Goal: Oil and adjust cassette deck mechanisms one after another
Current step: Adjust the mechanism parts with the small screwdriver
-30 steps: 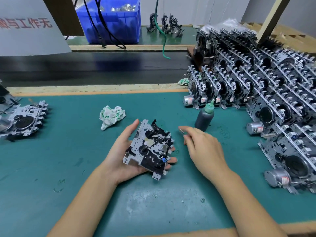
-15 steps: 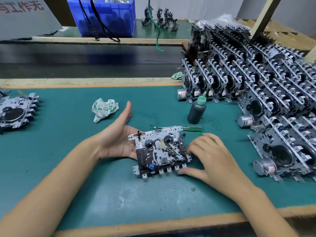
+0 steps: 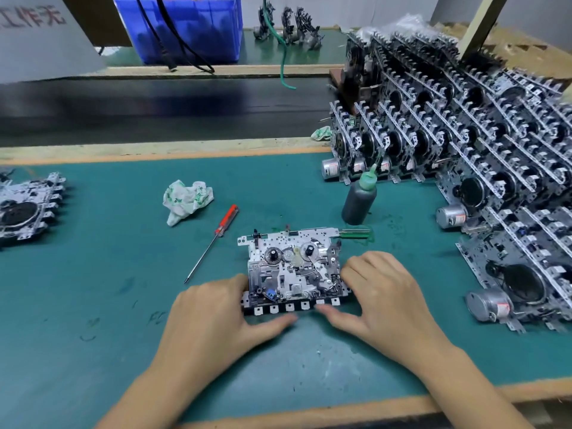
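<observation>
A cassette deck mechanism (image 3: 294,270) lies flat on the green mat, reels facing up and its row of key tabs toward me. My left hand (image 3: 216,320) grips its front-left corner, with the thumb stretched along the tabs. Curled fingers of my right hand (image 3: 383,298) hold the right edge, and its thumb lies under the front edge. A dark oil bottle (image 3: 359,199) with a green nozzle stands upright behind the mechanism to the right. On the mat to the left lies a red-handled screwdriver (image 3: 216,239). A green-handled tool (image 3: 356,233) rests just behind the mechanism.
A large stack of mechanisms (image 3: 479,150) fills the right side of the bench. Another mechanism (image 3: 28,209) lies at the far left. A crumpled tissue (image 3: 185,199) sits behind the screwdriver. A dark conveyor belt (image 3: 154,109) and a blue bin (image 3: 185,26) are beyond the mat.
The mechanism went from tilted in my left palm to flat on the mat. My left hand moved from behind it to its front-left corner, uncovering the red screwdriver. My right hand closed on its right edge.
</observation>
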{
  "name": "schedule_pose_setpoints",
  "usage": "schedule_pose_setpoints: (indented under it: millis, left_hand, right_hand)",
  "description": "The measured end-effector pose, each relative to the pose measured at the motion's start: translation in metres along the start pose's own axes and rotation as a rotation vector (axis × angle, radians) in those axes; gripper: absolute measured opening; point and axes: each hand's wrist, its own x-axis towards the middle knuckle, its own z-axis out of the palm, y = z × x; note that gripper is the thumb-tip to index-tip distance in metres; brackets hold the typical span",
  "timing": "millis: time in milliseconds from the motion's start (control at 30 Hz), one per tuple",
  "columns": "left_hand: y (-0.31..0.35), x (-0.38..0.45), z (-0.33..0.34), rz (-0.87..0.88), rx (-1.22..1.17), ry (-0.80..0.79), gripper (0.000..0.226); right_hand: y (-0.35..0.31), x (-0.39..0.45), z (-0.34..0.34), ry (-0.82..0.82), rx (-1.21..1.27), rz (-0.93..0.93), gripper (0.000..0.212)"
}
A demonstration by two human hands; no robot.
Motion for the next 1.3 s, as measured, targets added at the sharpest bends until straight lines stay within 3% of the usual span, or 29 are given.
schedule_pose_setpoints:
  millis: [233,333,500,700,967,1100,1300]
  left_hand:
    - [0.001,-0.001,0.012,0.064,0.017,0.163,0.063]
    - [0.001,-0.001,0.013,0.045,0.019,0.194,0.064]
    - [-0.006,0.0,0.012,0.159,-0.015,0.213,0.065]
    - [0.003,0.001,0.013,0.071,-0.022,0.262,0.062]
    - [-0.01,0.003,0.01,0.229,-0.052,0.172,0.067]
    - [-0.012,0.003,0.011,0.413,-0.057,0.166,0.06]
    - [-0.014,0.001,0.008,0.39,-0.032,0.2,0.054]
  right_hand:
    - [0.001,0.0,0.001,-0.011,0.078,-0.004,0.05]
    - [0.003,-0.001,-0.001,-0.044,0.106,-0.04,0.054]
    - [0.0,-0.001,0.004,0.02,0.029,-0.021,0.049]
    - [0.005,0.001,0.002,-0.01,0.135,-0.069,0.057]
    - [0.004,-0.002,0.003,0.033,0.042,-0.031,0.056]
    - [0.0,-0.002,0.003,0.082,0.004,0.043,0.059]
    - [0.01,-0.002,0.002,-0.004,0.053,-0.072,0.054]
